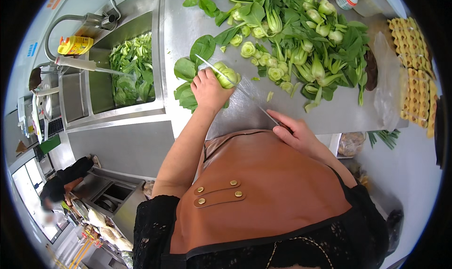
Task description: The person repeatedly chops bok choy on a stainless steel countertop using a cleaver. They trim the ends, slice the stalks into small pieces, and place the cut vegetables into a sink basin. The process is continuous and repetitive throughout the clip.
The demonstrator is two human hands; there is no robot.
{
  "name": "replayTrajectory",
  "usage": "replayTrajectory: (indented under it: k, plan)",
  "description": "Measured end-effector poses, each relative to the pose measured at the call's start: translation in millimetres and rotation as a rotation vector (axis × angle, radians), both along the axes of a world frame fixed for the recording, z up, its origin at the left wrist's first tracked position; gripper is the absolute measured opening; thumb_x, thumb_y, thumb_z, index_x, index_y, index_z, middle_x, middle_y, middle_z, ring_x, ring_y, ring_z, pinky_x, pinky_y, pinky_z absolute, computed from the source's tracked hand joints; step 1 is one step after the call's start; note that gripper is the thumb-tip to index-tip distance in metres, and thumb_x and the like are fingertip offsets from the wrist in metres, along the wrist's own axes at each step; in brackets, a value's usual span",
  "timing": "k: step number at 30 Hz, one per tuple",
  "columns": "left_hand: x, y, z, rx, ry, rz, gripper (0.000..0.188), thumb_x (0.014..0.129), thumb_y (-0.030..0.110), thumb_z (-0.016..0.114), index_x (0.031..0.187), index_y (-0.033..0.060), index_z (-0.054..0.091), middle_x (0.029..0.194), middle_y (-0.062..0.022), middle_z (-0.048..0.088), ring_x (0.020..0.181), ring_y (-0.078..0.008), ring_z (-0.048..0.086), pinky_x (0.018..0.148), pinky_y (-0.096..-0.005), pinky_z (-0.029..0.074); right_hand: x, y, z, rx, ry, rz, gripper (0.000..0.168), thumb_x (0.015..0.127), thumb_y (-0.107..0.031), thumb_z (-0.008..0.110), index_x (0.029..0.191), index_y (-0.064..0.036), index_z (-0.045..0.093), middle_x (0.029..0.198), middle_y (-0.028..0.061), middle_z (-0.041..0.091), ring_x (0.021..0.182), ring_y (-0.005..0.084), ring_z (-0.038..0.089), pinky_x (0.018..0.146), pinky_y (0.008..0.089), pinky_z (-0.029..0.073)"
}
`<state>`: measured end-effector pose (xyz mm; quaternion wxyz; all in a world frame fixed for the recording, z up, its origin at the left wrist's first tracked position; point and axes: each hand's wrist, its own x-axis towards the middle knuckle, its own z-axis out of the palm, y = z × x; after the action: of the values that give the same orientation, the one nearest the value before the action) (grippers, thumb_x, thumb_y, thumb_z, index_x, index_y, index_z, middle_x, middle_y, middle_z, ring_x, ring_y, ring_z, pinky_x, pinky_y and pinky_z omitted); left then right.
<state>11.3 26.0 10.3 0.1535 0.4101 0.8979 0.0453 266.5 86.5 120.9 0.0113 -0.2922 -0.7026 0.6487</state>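
Observation:
My left hand [212, 90] is closed around a head of bok choy [227, 76], its leaves fanned out to the left on the stainless steel counter [240, 119]. In my right hand [292, 130] is the handle of a long, thin-bladed knife [259, 106]. The blade slants up and leftward across the bok choy's pale base. Whether it has cut in cannot be told. To the right of the held head lie several cut-off bok choy bases [248, 49], beside a large heap of whole bok choy [317, 71].
A sink [122, 108] at the left holds leafy greens [132, 71] under running water from a faucet [76, 63]. A yellow bottle [76, 45] stands on its rim. Egg trays [418, 96] and a plastic bag [385, 88] are at the right. Another person [56, 184] is far lower left.

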Motion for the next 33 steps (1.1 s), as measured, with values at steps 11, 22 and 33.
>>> replayTrajectory:
  k: [11, 22, 33]
  plan:
    - [6, -5, -2, -0.131, 0.068, -0.1, 0.083, 0.069, 0.043, 0.08, 0.129, 0.0012, 0.041, 0.12, -0.0106, 0.046, 0.114, -0.0276, 0.046, 0.095, -0.0453, 0.037, -14, 12, -1, 0.097, -0.116, 0.078, 0.046, 0.098, -0.024, 0.052, 0.138, -0.002, 0.046, 0.081, 0.0115, 0.061, 0.068, 0.0137, 0.051, 0.067, 0.0282, 0.045]
    - [13, -7, -5, -0.057, 0.123, -0.149, 0.078, 0.068, 0.034, 0.082, 0.128, 0.0037, 0.041, 0.121, -0.0109, 0.047, 0.112, -0.0286, 0.048, 0.091, -0.0463, 0.041, -41, 13, -80, 0.195, -0.06, 0.012, 0.045, 0.099, -0.028, 0.049, 0.134, -0.001, 0.05, 0.075, 0.0116, 0.061, 0.065, 0.0197, 0.057, 0.064, 0.0322, 0.046]
    - [-35, -4, -1, 0.01, 0.094, 0.068, 0.094, 0.069, 0.057, 0.075, 0.137, 0.002, 0.038, 0.136, -0.016, 0.042, 0.126, -0.0336, 0.041, 0.103, -0.0559, 0.031, -9, 14, -32, -0.306, -0.175, -0.258, 0.045, 0.101, -0.026, 0.048, 0.141, -0.008, 0.046, 0.062, -0.0029, 0.046, 0.049, 0.005, 0.041, 0.045, 0.0221, 0.036]
